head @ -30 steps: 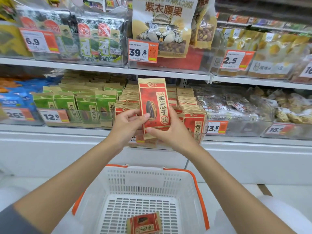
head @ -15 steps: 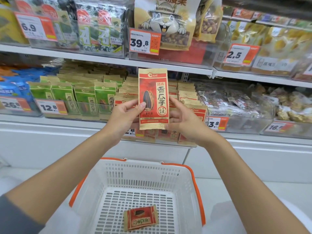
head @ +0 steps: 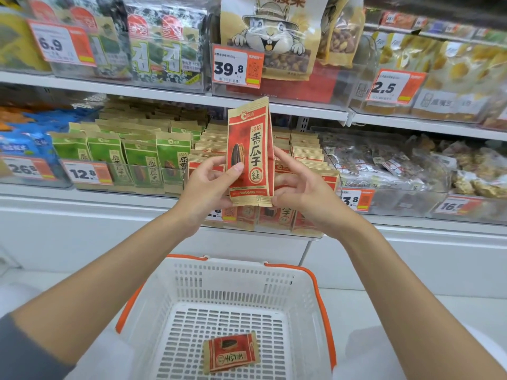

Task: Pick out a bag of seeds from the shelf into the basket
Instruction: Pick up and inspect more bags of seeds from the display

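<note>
I hold a red and tan bag of seeds (head: 255, 149) upright in front of the shelf, above the white basket (head: 236, 263) with orange handles. My left hand (head: 208, 187) pinches the bag's lower left edge, thumb on the front. My right hand (head: 304, 193) has its fingers straight and spread, and the index finger touches the bag's right edge. Another red bag of seeds (head: 231, 352) lies flat on the basket floor. Behind the held bag, rows of the same red bags (head: 307, 157) stand in a clear shelf bin.
Green seed bags (head: 142, 157) fill the bin to the left, blue packs (head: 24, 144) further left. Clear bags of nuts (head: 384, 165) sit to the right. The upper shelf (head: 164, 91) carries seaweed and cashew packs with orange price tags. White cabinet panels run below the shelf.
The bag has turned slightly, so its front looks narrower. My right hand's fingers have straightened and spread away from the bag's edge. My left hand keeps its pinch.
</note>
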Action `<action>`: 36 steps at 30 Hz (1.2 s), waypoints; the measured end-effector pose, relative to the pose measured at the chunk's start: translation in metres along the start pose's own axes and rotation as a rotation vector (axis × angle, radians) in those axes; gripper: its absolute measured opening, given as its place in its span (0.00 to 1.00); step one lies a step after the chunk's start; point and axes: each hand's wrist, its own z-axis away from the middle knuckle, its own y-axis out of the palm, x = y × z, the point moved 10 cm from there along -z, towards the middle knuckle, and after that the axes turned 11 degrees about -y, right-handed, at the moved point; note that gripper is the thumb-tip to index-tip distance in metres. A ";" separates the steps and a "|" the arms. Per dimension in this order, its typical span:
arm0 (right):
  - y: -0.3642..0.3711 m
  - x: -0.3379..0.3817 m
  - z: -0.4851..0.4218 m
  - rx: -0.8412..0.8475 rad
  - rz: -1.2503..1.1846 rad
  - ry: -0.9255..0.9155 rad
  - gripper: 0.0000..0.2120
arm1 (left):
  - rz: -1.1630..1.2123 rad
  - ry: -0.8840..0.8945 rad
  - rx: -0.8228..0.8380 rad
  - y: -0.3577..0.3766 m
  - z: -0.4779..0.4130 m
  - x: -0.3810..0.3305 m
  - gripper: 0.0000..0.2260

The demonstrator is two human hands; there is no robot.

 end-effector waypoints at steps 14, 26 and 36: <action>0.015 0.005 0.002 0.068 0.111 -0.047 0.39 | -0.011 -0.106 0.291 0.030 0.009 0.015 0.14; -0.018 0.010 0.000 -0.206 0.144 -0.102 0.28 | -0.170 -0.159 0.517 0.052 0.015 0.032 0.26; -0.013 0.008 0.000 -0.206 0.134 -0.104 0.26 | -0.207 -0.200 0.597 0.057 0.017 0.041 0.18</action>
